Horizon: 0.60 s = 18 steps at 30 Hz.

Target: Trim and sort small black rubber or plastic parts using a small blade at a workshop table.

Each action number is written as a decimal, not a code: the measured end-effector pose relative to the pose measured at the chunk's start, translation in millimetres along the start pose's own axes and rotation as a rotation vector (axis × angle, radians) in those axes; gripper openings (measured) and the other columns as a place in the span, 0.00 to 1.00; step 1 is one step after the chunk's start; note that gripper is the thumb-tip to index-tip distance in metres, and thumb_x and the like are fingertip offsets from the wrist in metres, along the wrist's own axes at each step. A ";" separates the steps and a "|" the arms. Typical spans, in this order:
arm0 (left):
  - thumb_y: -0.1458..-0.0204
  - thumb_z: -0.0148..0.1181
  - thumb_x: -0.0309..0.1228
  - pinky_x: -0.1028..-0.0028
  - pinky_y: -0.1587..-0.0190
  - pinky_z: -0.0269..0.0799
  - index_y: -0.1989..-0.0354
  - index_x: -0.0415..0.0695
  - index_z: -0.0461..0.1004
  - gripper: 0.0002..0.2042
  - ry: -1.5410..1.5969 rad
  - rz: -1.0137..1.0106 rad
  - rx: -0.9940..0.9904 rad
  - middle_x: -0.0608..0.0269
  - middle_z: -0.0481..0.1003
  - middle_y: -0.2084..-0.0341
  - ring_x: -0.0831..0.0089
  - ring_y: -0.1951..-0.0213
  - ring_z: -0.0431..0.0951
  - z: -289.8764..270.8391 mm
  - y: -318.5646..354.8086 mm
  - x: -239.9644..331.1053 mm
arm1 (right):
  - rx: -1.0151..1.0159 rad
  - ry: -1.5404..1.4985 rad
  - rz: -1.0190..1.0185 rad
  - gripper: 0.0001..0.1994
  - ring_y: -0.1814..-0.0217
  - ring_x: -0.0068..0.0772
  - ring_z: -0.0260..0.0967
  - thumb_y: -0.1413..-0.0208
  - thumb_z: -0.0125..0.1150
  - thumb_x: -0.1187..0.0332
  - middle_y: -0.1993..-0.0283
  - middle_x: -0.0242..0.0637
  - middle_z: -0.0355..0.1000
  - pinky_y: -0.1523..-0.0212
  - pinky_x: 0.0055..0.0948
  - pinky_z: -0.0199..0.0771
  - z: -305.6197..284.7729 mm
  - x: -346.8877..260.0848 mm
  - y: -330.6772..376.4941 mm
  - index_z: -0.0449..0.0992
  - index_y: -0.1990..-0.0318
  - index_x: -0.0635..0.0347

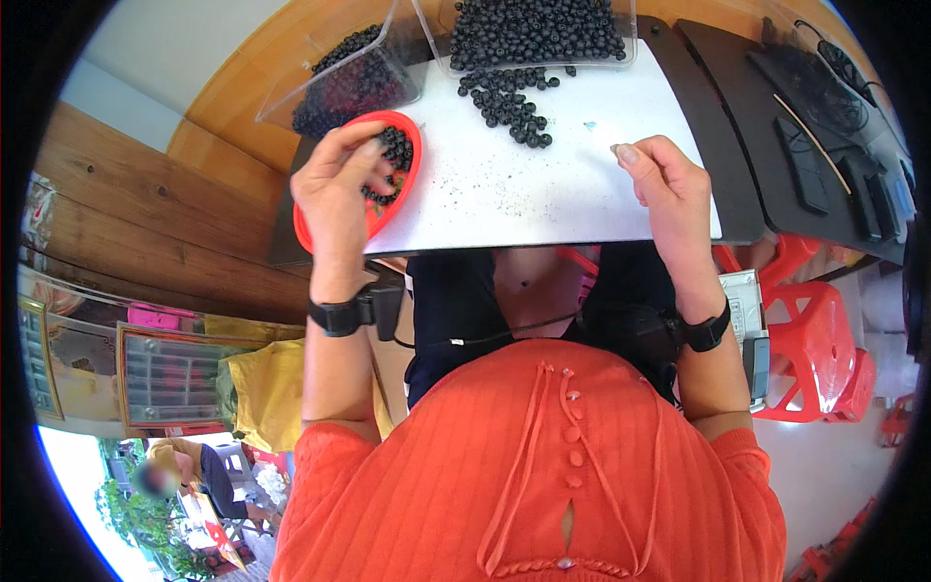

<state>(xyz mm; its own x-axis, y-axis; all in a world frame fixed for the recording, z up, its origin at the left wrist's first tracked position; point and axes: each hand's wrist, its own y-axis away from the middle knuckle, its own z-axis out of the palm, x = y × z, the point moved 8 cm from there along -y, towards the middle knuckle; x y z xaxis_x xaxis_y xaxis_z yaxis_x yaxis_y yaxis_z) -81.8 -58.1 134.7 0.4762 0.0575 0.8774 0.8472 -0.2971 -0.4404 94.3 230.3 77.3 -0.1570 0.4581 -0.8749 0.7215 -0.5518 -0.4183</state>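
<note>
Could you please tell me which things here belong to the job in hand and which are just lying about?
Seemingly in the job: black beads, red bowl, clear tubs, white work surface.

Seemingly just lying about: thin stick, yellow cloth, red stool.

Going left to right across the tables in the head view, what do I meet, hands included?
Left hand → loose black beads → small blue scrap → right hand → thin stick.

Brown wooden planks (pixel 175 215) left | red plastic stool (pixel 836 354) right | pale floor (pixel 824 475)
</note>
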 end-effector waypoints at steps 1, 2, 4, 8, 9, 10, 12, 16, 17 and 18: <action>0.44 0.58 0.20 0.79 0.69 0.73 0.57 0.37 0.81 0.09 -0.098 -0.048 0.024 0.61 0.79 0.68 0.78 0.71 0.76 -14.1 -5.1 -4.7 | 0.007 0.052 -0.004 0.12 0.81 0.19 0.58 0.39 0.63 0.61 0.84 0.28 0.64 0.78 0.25 0.60 -3.9 -2.3 -0.3 0.78 0.69 0.61; 0.46 0.59 0.21 0.79 0.67 0.73 0.57 0.39 0.81 0.09 -0.298 0.043 -0.030 0.62 0.79 0.66 0.78 0.69 0.76 -19.3 -10.9 -8.6 | -0.005 0.067 -0.010 0.12 0.82 0.21 0.60 0.40 0.63 0.61 0.84 0.30 0.65 0.78 0.27 0.60 -5.1 -3.0 -1.2 0.78 0.69 0.61; 0.52 0.63 0.21 0.74 0.62 0.73 0.60 0.41 0.82 0.10 -0.590 0.296 -0.085 0.60 0.78 0.64 0.72 0.65 0.76 -8.1 -10.6 -11.7 | -0.004 0.128 -0.051 0.12 0.82 0.24 0.62 0.40 0.63 0.61 0.84 0.32 0.66 0.79 0.29 0.61 -3.5 -7.2 0.4 0.77 0.69 0.61; 0.54 0.66 0.22 0.76 0.61 0.70 0.65 0.38 0.81 0.07 -0.481 0.224 -0.263 0.61 0.75 0.71 0.74 0.66 0.75 70.7 4.3 -6.5 | -0.004 0.317 -0.144 0.13 0.82 0.36 0.69 0.40 0.62 0.60 0.83 0.38 0.70 0.78 0.33 0.66 -4.3 -10.5 0.9 0.77 0.70 0.60; 0.53 0.65 0.23 0.76 0.62 0.70 0.66 0.38 0.81 0.06 -0.453 0.224 -0.323 0.61 0.75 0.71 0.74 0.66 0.75 92.3 6.8 -6.4 | -0.004 0.314 -0.148 0.13 0.82 0.36 0.69 0.40 0.62 0.60 0.83 0.38 0.70 0.78 0.33 0.66 -5.1 -9.6 0.2 0.77 0.70 0.60; 0.53 0.65 0.23 0.75 0.63 0.69 0.66 0.38 0.81 0.06 -0.459 0.203 -0.367 0.61 0.75 0.71 0.73 0.67 0.75 113.4 7.8 -5.7 | 0.008 0.337 -0.142 0.13 0.82 0.37 0.70 0.40 0.62 0.59 0.83 0.38 0.70 0.77 0.34 0.66 -7.4 -5.8 -0.5 0.77 0.70 0.59; 0.54 0.66 0.27 0.67 0.62 0.71 0.66 0.39 0.81 0.08 -0.561 0.285 -0.406 0.57 0.74 0.71 0.64 0.66 0.76 145.8 3.0 -10.8 | 0.021 0.358 -0.138 0.14 0.81 0.39 0.71 0.40 0.62 0.58 0.83 0.39 0.70 0.77 0.35 0.67 -10.9 -0.3 -1.1 0.77 0.70 0.59; 0.54 0.65 0.31 0.60 0.56 0.72 0.66 0.40 0.80 0.09 -0.919 0.402 -0.434 0.53 0.73 0.67 0.55 0.59 0.75 177.6 -5.9 -27.9 | -0.007 0.391 -0.104 0.15 0.80 0.42 0.72 0.41 0.62 0.57 0.83 0.41 0.71 0.76 0.37 0.68 -10.3 9.7 3.7 0.77 0.71 0.59; 0.54 0.65 0.31 0.60 0.56 0.72 0.66 0.40 0.80 0.09 -0.920 0.404 -0.434 0.53 0.73 0.67 0.55 0.59 0.75 178.8 -7.7 -30.4 | -0.003 0.412 -0.134 0.15 0.80 0.43 0.72 0.41 0.62 0.57 0.82 0.41 0.71 0.76 0.37 0.68 -8.8 8.0 4.7 0.77 0.71 0.59; 0.54 0.65 0.30 0.60 0.55 0.72 0.67 0.40 0.79 0.08 -0.958 0.408 -0.441 0.53 0.73 0.67 0.55 0.58 0.75 180.3 -8.8 -30.8 | 0.003 0.404 -0.145 0.15 0.79 0.45 0.72 0.41 0.62 0.57 0.81 0.42 0.72 0.76 0.39 0.68 -8.6 7.1 4.8 0.76 0.71 0.59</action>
<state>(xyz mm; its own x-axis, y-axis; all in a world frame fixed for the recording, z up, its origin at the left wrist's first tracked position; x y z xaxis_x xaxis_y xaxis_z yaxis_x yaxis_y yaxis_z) -61.5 114.5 77.2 0.8431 0.5297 0.0925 0.5204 -0.7606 -0.3882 102.5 236.9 71.2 0.0208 0.7666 -0.6418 0.7091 -0.4638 -0.5311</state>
